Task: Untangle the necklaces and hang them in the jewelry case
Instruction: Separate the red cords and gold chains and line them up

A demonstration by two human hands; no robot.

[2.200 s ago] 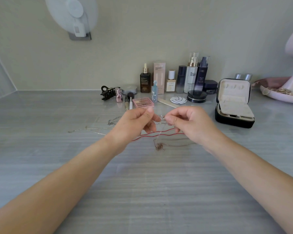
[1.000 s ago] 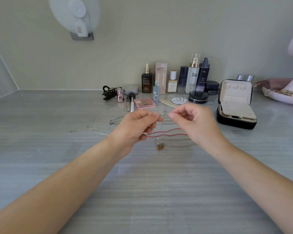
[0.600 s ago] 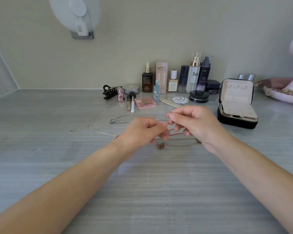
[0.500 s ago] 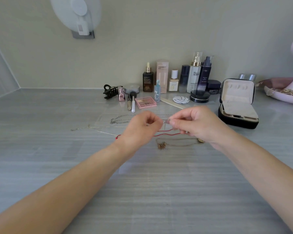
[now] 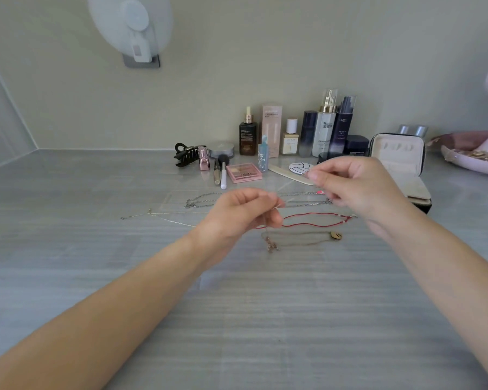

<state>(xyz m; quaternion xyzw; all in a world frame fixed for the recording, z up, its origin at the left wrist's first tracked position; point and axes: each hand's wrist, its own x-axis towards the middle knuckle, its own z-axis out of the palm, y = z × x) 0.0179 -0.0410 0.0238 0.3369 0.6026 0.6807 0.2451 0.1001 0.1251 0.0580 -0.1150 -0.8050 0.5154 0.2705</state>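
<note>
Left hand (image 5: 241,213) and right hand (image 5: 355,187) each pinch the fine chain (image 5: 271,245), slack trailing onto the worktop (image 5: 237,319) beside the red cord (image 5: 307,220); pull apart slowly w/ min. tension, then hang in open jewelry case (image 5: 396,153).

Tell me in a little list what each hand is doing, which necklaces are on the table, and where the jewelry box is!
Left hand: pinches the gold necklace, lifting one end
Right hand: fingertips pinched, probably on the same necklace; strand too fine to see
On the table: red cord necklace, silver chain, thin silver chain
Jewelry case: open, lid up, behind the right hand
Hung so far: no necklace visible in the case
</note>
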